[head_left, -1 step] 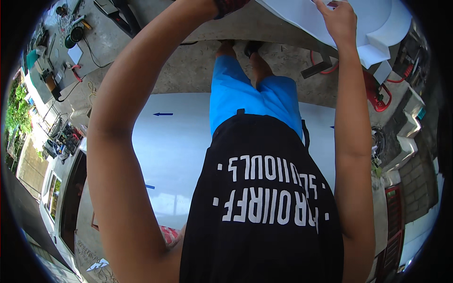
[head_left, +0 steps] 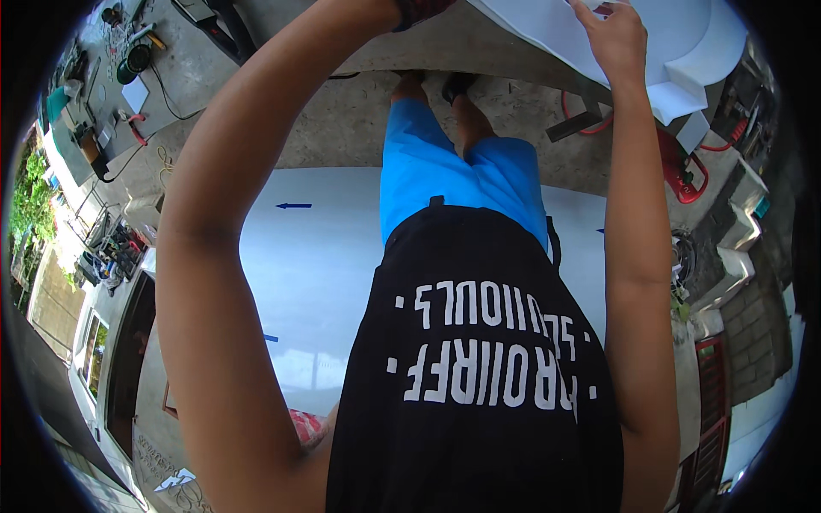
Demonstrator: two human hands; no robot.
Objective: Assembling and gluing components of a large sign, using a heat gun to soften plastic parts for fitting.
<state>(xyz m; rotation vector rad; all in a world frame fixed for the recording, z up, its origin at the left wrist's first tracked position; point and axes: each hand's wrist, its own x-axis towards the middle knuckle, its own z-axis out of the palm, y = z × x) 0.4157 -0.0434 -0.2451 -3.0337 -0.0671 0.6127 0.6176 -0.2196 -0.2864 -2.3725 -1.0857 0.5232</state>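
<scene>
Dark red and black, a glove covers what shows of my left hand (head_left: 422, 10), which reaches the top edge of the view. Its fingers are cut off, so its grip cannot be seen. My right hand (head_left: 619, 44) is bare and sits over a white, curved moulded panel (head_left: 547, 27) at the top right. Thumb and fingers of that hand close around something small, partly dark, at the upper edge; its kind is hidden. The panel has a raised, stepped part (head_left: 684, 85) beside my right wrist.
A large pale sheet (head_left: 299, 256) with blue arrow marks lies around my legs. A red tool or container (head_left: 682, 175) stands at right. Cords, a green round-ended tool (head_left: 137, 60) and a dark frame (head_left: 218, 26) lie on concrete at upper left. A dark bar (head_left: 575, 128) juts out below the panel.
The surroundings have shifted very slightly in the view. Both hands keep nearly the same place and pose.
</scene>
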